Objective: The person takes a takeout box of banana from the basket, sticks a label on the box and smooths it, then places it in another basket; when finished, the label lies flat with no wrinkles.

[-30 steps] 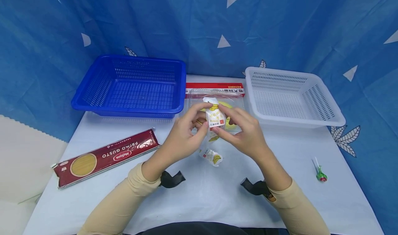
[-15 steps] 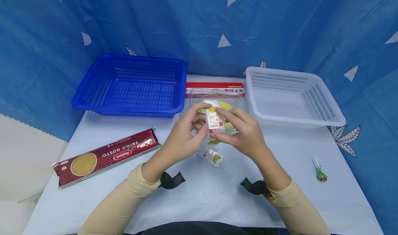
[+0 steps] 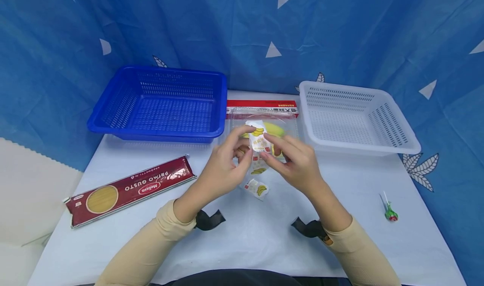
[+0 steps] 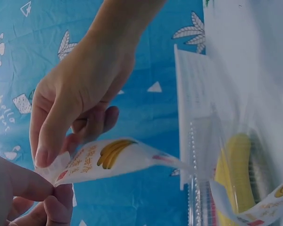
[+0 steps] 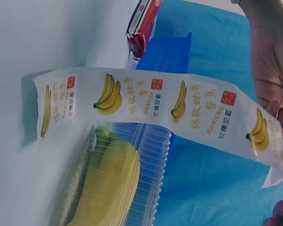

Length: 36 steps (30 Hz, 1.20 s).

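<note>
A strip of white banana-printed labels is held up between my hands, its lower part trailing toward the table. My left hand pinches its upper end from the left. From the right, my right hand pinches the same end with thumb and index finger. In the right wrist view the long label strip hangs in a curve with several repeated banana pictures. Behind the hands is a clear plastic box with yellow fruit inside, partly hidden by the hands in the head view.
A blue basket stands at back left, a white basket at back right. Between them lies a red-and-white box. A spaghetti pack is on the left, a green-wrapped lollipop on the right.
My right thumb and index finger have shifted slightly on the strip. The held end has tilted a little, and the trailing end has moved slightly left. My left hand stays nearly still.
</note>
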Each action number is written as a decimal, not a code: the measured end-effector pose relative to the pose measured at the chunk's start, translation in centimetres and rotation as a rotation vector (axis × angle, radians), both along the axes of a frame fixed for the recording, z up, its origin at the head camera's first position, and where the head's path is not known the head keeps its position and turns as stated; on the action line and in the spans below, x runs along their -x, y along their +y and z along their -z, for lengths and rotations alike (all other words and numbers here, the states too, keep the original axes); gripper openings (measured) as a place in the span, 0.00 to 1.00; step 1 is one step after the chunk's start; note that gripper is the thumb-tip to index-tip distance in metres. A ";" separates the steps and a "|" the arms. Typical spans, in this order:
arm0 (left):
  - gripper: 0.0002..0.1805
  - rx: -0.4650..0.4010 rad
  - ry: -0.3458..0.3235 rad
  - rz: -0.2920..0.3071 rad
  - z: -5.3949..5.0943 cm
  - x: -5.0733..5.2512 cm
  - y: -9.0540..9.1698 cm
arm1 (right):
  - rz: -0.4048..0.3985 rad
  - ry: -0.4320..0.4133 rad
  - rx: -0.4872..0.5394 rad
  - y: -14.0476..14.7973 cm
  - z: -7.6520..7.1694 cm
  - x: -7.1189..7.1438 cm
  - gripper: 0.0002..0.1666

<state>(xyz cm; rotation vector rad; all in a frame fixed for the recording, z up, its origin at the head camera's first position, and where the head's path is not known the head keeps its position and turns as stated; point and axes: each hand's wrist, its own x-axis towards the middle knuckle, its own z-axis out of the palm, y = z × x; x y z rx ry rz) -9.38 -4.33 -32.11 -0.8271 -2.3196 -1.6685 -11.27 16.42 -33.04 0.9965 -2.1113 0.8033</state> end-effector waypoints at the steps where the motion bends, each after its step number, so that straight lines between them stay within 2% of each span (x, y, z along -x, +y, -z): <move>1: 0.25 -0.005 0.003 -0.006 0.0 0.0 0.0 | -0.006 -0.005 0.006 0.0 0.1 0.0 0.27; 3: 0.25 -0.014 0.008 -0.017 0.0 0.0 0.1 | -0.011 -0.019 0.025 -0.1 0.2 0.0 0.26; 7: 0.24 -0.031 0.016 -0.041 0.0 -0.1 0.1 | -0.007 -0.109 0.104 -0.2 0.6 -0.2 0.27; 12: 0.23 -0.045 0.004 -0.050 0.0 -0.1 0.2 | -0.018 -0.281 0.274 -0.4 0.8 -0.7 0.22; 18: 0.23 -0.043 -0.006 -0.069 0.0 -0.2 0.2 | -0.088 -0.481 0.464 -0.8 1.0 -1.1 0.19; 24: 0.23 -0.039 -0.013 -0.066 0.1 -0.1 0.3 | -0.105 -0.590 0.503 -0.7 0.8 -1.2 0.18; 30: 0.23 -0.028 -0.015 -0.064 0.2 -0.1 0.3 | -0.090 -0.625 0.486 -0.8 0.6 -1.2 0.18; 36: 0.23 0.016 0.021 -0.083 0.3 -0.1 0.3 | -0.085 -0.652 0.478 -0.9 0.3 -1.2 0.18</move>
